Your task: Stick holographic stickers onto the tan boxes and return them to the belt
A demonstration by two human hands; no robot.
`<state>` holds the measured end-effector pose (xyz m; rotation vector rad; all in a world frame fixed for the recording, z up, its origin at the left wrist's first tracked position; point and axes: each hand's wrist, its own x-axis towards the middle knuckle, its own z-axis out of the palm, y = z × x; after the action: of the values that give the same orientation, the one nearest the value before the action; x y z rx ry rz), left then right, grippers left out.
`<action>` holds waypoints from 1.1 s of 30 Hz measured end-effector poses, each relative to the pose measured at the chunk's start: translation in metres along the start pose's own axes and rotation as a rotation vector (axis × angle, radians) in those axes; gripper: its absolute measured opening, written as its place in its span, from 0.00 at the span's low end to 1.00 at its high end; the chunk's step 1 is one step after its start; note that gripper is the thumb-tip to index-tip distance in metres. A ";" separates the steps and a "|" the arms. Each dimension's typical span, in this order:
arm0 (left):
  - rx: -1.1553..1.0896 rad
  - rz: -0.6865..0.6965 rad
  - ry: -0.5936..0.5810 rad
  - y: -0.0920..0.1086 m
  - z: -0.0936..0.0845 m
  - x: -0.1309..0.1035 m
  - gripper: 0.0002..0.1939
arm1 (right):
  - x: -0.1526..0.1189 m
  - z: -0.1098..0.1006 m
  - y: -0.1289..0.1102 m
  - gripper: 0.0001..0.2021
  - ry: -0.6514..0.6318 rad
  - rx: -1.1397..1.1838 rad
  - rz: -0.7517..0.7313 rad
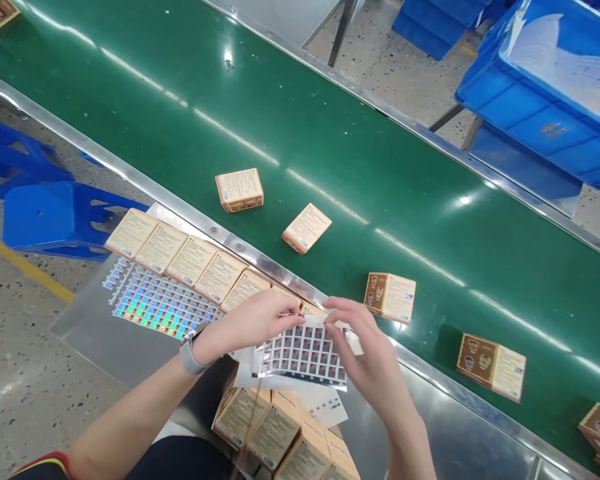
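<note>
A sheet of small square stickers [307, 357] lies in front of me, its top edge between my two hands. My left hand [265, 317] is closed, thumb and index finger pinching the sheet's upper edge. At the sheet's upper right corner is my right hand [367, 353], its fingers curled together; what the fingertips hold, if anything, is too small to make out. Behind my hands, a row of small cardboard boxes [191, 259] runs along the conveyor's edge. More boxes [273, 437] stand close to my body, below the sheet. Shiny sticker sheets [165, 303] lie left of my left hand.
A green conveyor belt [330, 133] crosses diagonally, carrying several spaced boxes [307, 228]. Its metal rim [220, 233] lies just beyond the row. A blue stool [40, 213] stands at left. Blue crates, one with papers [545, 100], are at the upper right.
</note>
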<state>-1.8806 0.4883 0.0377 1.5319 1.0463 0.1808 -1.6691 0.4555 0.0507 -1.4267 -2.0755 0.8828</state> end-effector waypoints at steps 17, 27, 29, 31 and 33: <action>0.264 0.195 -0.057 -0.032 -0.009 0.023 0.10 | 0.116 0.036 0.107 0.38 0.002 0.524 0.239; 0.290 0.190 -0.104 -0.027 0.004 0.040 0.13 | 0.077 0.072 0.084 0.16 0.701 0.755 0.606; 0.290 0.182 -0.122 -0.023 0.005 0.042 0.13 | 0.075 0.070 0.085 0.16 0.706 0.707 0.595; 0.283 0.179 -0.133 -0.020 0.008 0.044 0.13 | 0.073 0.066 0.086 0.15 0.689 0.658 0.578; 0.278 0.168 -0.143 -0.017 0.010 0.045 0.15 | 0.071 0.060 0.088 0.15 0.662 0.613 0.564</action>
<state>-1.8562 0.5101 0.0004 1.8573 0.8552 0.0414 -1.6790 0.5293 -0.0531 -1.6503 -0.8294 0.9579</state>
